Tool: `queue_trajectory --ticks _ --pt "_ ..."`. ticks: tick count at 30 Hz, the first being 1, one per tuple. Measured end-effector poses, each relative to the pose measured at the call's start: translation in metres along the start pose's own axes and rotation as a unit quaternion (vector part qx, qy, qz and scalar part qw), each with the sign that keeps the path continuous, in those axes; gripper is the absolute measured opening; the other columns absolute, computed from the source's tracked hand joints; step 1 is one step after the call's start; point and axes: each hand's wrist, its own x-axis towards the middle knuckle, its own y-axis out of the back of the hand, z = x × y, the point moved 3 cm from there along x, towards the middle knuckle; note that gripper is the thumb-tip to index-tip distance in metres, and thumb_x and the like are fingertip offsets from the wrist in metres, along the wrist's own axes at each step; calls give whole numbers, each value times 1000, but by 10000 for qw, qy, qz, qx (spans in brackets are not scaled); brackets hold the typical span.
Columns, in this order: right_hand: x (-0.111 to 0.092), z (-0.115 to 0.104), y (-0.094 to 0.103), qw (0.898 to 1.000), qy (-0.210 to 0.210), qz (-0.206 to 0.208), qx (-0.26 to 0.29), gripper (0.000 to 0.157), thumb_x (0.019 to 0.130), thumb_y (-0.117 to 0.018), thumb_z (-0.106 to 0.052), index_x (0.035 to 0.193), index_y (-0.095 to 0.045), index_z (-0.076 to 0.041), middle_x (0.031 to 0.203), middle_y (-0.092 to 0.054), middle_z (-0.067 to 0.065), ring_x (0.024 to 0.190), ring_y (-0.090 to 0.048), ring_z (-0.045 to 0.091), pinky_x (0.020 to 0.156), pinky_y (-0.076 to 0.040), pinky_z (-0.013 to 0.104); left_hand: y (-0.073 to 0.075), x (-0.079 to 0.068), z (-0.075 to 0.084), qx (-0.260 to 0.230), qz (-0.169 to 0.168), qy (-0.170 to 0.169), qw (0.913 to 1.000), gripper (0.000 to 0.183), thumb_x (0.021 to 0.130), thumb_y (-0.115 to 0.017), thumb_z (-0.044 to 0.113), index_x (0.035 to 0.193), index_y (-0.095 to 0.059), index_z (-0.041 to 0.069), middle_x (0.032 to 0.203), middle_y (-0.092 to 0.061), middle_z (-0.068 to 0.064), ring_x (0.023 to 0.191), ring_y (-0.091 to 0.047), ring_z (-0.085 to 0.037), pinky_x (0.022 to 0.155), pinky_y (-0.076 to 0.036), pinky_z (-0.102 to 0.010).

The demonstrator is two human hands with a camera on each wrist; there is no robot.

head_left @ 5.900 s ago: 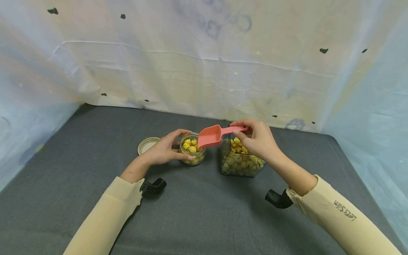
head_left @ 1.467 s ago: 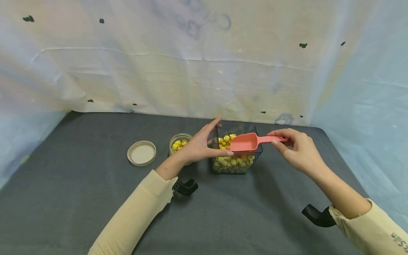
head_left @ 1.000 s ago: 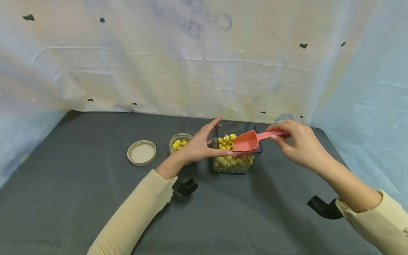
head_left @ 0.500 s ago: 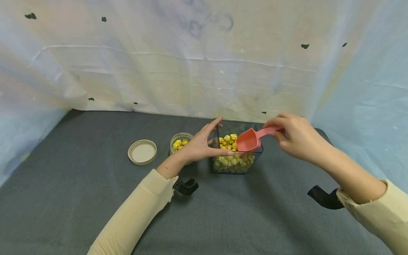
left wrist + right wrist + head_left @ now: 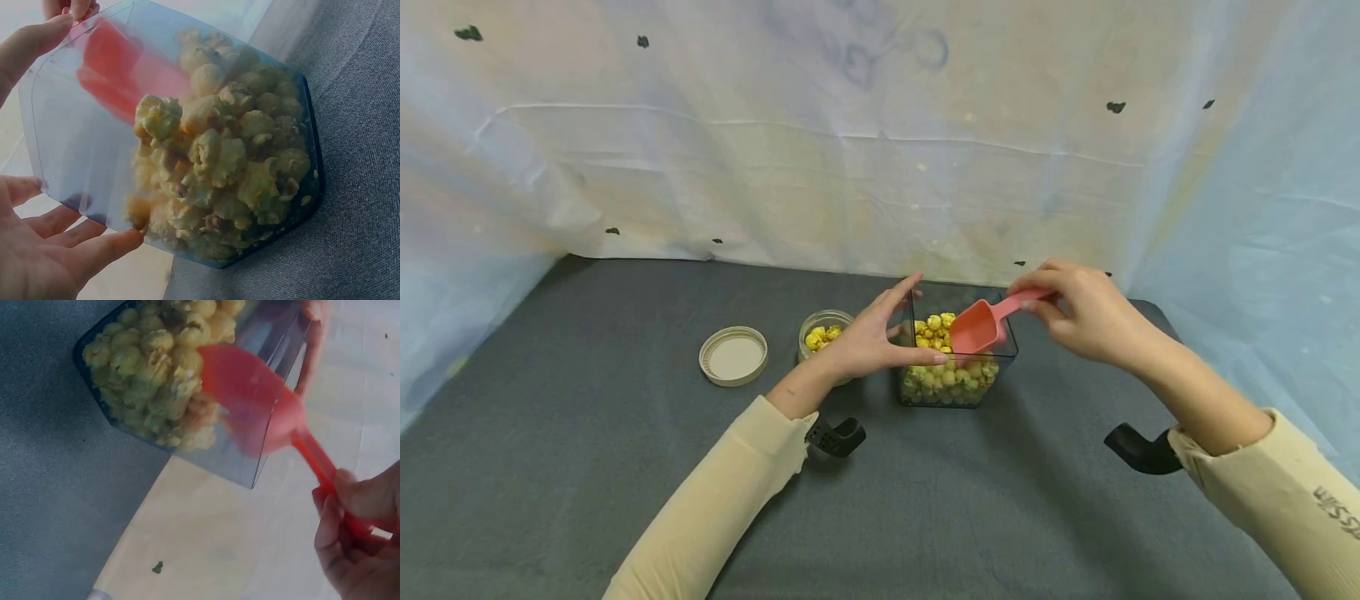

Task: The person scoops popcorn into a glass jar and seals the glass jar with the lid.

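A clear, dark-tinted square container [image 5: 958,392] of yellow popcorn [image 5: 212,162] stands on the table. My left hand [image 5: 872,337] holds its left side, thumb along the near rim and fingers spread over the far side. My right hand [image 5: 1082,312] pinches the handle of a coral-pink scoop [image 5: 977,327] from above. The scoop slants down into the container, its front edge in among the popcorn in the right wrist view. Left of the container stands a round glass jar [image 5: 825,318] with popcorn in it, partly hidden behind my left hand.
A round cream lid [image 5: 733,357] lies on the dark grey table [image 5: 880,517], left of the jar. A pale plastic sheet [image 5: 775,183] rises behind the table's back edge. Each wrist bears a black camera mount [image 5: 1142,450].
My left hand has moved from the jar to the container. The scoop went from over the jar to the container, then tipped steeper and lower into the popcorn as my right hand rose.
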Motion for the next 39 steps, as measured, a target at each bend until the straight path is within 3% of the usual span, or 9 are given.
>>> queue_trajectory --ticks 7,11,16,24,30,39 --pt "0 -8 -3 9970 693 240 -259 23 83 -64 10 102 -70 -2 93 -64 7 70 -51 14 57 -41 28 1 -1 -1 50 13 -36 10000 100 78 -80 30 153 -13 39 153 -27 -3 144 -25 -22 112 -34 -47" --pt "6 -15 -7 9954 902 -70 -323 20 86 -63 8 100 -70 -4 89 -61 6 71 -51 15 59 -43 30 1 -2 -1 39 21 -45 10000 99 79 -79 29 152 -13 40 153 -27 -4 144 -24 -22 112 -34 -47" --pt "10 -10 -17 9962 700 -458 255 18 90 -61 4 102 -70 -6 89 -61 4 70 -48 11 60 -42 30 -1 -3 0 55 30 -17 10000 99 79 -79 30 152 -13 41 153 -27 -2 144 -24 -21 112 -34 -46" --pt "-4 15 -28 9916 552 -114 1167 22 89 -63 2 108 -69 -8 94 -64 -1 77 -52 6 67 -46 22 -3 -4 0 80 4 42 10000 102 78 -80 32 151 -10 44 157 -20 -2 146 -21 -21 112 -34 -46" --pt "-15 23 -35 9907 229 162 1329 22 89 -63 3 110 -67 -5 99 -64 2 80 -52 5 69 -45 14 -3 -4 0 66 41 79 9999 102 77 -81 33 151 -11 45 156 -20 0 145 -21 -20 112 -35 -44" --pt "-22 24 -44 9893 25 734 1259 22 90 -63 3 110 -67 -4 95 -62 3 76 -47 5 63 -40 16 -4 -3 -1 87 82 100 9999 102 77 -81 32 151 -12 44 154 -25 2 144 -24 -20 111 -36 -45"
